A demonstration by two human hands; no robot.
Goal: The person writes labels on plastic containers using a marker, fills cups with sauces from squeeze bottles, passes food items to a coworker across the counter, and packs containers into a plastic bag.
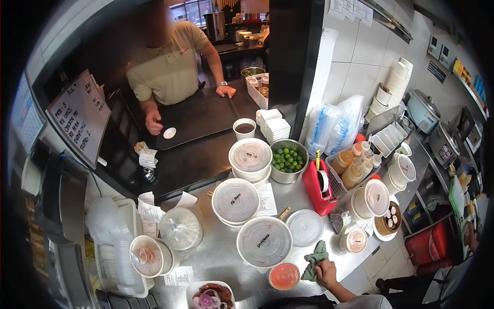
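My right hand [327, 273] is closed around a crumpled green cloth [315, 260] on the steel counter [216, 280]. Just left of the cloth is a small tub of orange-red contents [284, 276]. A flat translucent lid [304, 228] lies behind it, beside a large lidded white bowl [264, 242] with writing on top. More lidded bowls [236, 200] are stacked further back. A white dish of browned meat with onion rings [210, 296] stands at the front edge. My left hand does not show.
Across the pass, a person [172, 67] stands with both hands at a black tray [200, 119]. A bowl of green limes [288, 159], a red tape dispenser [319, 186] and a basket of sauce bottles [354, 167] line the back. Plastic containers [116, 232] fill a left-hand basket.
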